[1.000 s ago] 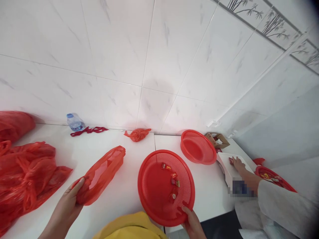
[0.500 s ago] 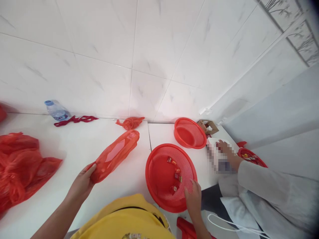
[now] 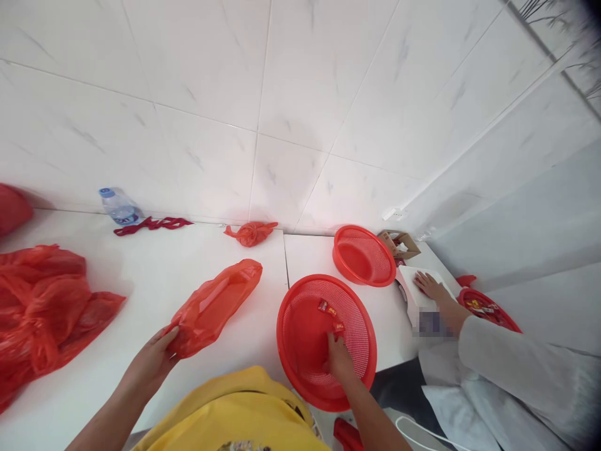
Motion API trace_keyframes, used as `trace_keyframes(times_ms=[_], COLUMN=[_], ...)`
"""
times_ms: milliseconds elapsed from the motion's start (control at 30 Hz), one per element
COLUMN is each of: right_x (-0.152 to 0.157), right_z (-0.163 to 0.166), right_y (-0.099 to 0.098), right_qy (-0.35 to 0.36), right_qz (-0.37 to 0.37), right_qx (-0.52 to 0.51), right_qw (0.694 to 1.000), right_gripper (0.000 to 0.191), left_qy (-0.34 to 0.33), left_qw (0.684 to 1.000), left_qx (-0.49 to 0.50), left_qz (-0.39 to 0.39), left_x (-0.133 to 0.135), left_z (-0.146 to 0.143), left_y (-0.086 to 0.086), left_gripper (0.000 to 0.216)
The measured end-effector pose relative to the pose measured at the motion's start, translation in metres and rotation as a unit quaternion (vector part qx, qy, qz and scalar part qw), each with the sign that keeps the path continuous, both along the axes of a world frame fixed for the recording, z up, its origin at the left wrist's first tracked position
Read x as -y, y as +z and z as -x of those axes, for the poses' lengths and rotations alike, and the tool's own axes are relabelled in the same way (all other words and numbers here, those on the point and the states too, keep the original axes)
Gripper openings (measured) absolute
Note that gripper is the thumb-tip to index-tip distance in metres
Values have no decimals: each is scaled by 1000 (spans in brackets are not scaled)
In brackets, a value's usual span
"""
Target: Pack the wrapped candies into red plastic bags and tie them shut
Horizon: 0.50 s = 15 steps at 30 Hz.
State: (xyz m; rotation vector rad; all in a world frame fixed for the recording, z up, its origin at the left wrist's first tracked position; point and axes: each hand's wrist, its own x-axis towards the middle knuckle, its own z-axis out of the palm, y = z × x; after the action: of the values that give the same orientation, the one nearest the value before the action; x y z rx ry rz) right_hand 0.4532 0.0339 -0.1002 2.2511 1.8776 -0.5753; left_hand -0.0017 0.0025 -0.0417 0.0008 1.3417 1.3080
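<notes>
Left hand (image 3: 153, 363): was clamped on bag (image 3: 206, 326).
Right hand (image 3: 341, 360): left rim of basket (image 3: 300, 335), bringing candies (image 3: 332, 311) within reach; I couldn't tell its grip.

this looks like a small packing room or workroom, though whether it belongs to a shop or a factory cannot be told. plain white tables (image 3: 141, 275) line a tiled wall (image 3: 201, 81), bearing a red mesh basket (image 3: 300, 338) with small wrapped pieces (image 3: 338, 327) in it, a bunched red bag (image 3: 37, 313) and an open cardboard box (image 3: 413, 248). a co-worker's pale sleeve (image 3: 516, 369) shows alongside, so the workspace is shared.
</notes>
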Motion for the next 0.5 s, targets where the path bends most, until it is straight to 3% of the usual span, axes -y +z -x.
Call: trace_keyframes(times_ms=[267,500], right_x=[5,-30], right_z=[0,-9], right_y=[-15,3], right_qy=[-42,-114], right_qz=[-14,-101], right_qx=[-155,-170], right_qw=[987,974], right_gripper=[36,34], left_qy=[-12,-18], left_qw=[1000,1000], left_qx=[8,9], left_qz=[-10,-15], left_x=[-12,-6], left_z=[-7,-6], left_y=[-10,-5], left_gripper=[20,23])
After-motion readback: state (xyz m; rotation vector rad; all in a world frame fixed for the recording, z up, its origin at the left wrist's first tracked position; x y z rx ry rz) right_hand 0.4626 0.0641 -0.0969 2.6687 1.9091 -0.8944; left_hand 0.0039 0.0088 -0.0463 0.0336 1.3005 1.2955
